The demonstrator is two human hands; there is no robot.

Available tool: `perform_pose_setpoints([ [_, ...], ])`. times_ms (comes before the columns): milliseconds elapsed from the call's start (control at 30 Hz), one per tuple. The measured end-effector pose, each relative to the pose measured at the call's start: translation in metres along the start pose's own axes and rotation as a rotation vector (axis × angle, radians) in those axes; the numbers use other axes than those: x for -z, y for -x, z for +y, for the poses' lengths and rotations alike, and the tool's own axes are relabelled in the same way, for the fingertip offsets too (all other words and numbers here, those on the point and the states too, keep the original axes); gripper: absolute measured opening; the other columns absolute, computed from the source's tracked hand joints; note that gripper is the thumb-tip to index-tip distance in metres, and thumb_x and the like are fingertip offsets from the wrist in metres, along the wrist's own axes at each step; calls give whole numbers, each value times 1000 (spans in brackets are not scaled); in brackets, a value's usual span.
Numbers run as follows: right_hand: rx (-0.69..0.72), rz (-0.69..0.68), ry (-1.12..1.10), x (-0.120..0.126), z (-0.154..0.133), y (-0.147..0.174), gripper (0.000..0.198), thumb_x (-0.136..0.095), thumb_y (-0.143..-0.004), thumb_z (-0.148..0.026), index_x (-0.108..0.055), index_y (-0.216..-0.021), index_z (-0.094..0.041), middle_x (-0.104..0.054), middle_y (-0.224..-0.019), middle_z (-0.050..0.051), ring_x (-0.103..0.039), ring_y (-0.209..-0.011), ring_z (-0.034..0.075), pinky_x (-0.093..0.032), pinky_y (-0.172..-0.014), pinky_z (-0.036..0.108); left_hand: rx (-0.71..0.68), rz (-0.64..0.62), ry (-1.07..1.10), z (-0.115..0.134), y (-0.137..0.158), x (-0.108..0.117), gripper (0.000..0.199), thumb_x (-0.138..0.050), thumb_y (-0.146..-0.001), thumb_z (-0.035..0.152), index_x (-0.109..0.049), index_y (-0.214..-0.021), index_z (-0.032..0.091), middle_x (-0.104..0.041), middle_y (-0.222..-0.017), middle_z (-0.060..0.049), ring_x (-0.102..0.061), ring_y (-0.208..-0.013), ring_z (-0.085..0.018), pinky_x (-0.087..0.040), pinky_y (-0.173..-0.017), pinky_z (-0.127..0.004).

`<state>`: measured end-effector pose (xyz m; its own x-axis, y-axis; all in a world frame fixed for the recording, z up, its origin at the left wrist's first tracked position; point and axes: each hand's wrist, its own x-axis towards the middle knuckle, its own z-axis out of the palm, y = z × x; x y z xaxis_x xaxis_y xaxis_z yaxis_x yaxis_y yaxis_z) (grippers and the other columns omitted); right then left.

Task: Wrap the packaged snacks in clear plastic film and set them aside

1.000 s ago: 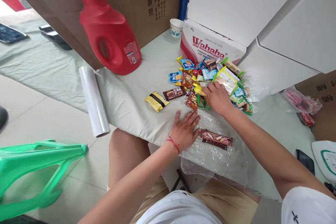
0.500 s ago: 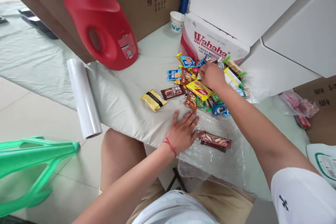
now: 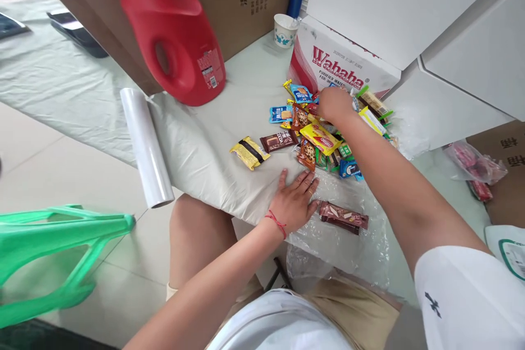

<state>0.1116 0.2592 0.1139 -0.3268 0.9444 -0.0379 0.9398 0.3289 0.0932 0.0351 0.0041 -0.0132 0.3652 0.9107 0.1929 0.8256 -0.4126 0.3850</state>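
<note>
My left hand (image 3: 294,200) lies flat with fingers spread, on the pale tablecloth and the edge of a clear plastic sheet. Just right of its thumb, two brown wafer packets (image 3: 343,216) rest on that plastic. My right hand (image 3: 337,105) reaches into a heap of wrapped snacks, its fingers curled down and mostly hidden; what they grip I cannot make out. Around it lie a yellow packet (image 3: 321,138), a brown cookie packet (image 3: 306,153) and blue packets (image 3: 280,114). Left of the heap are a dark brown cocoa packet (image 3: 279,141) and a yellow packet with a black band (image 3: 250,153).
Behind the heap stands a white and red Wahaha box (image 3: 344,60), beside a paper cup (image 3: 285,31). A red jug (image 3: 180,44) and a roll of clear film (image 3: 146,147) are at left. A green plastic stool (image 3: 65,229) stands on the floor.
My right hand has moved a little farther back into the heap, towards the box. My left hand stays in place on the cloth. The whole view has shifted slightly.
</note>
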Motion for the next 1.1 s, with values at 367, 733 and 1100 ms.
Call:
perform_pose_setpoints([
  [367, -244, 215, -1205, -18, 125, 207, 27, -74, -74, -44, -75, -91, -23, -65, -73, 1, -53, -53, 13, -49, -53, 31, -7, -7, -19, 1, 1, 2, 55, -33, -105, 46, -45, -155, 25, -43, -162, -8, -40, -149, -30, -7, -126, -67],
  [733, -293, -244, -1241, -104, 129, 269, 38, -66, -77, -52, -75, -87, -17, -65, -72, 0, -51, -57, 13, -44, -55, 26, 12, -55, -127, 5, -4, 0, 53, -22, -108, 35, -41, -157, 25, -41, -163, -8, -39, -150, -26, -7, -125, -65],
  [1100, 329, -118, -419, -86, 89, 272, 72, -76, -82, -57, -61, -139, -15, -61, -129, 17, -48, -115, 35, -43, -100, 47, 28, -100, -168, 7, -6, 2, 54, -24, -107, 37, -36, -159, 27, -39, -164, -8, -40, -150, -28, -9, -125, -66],
])
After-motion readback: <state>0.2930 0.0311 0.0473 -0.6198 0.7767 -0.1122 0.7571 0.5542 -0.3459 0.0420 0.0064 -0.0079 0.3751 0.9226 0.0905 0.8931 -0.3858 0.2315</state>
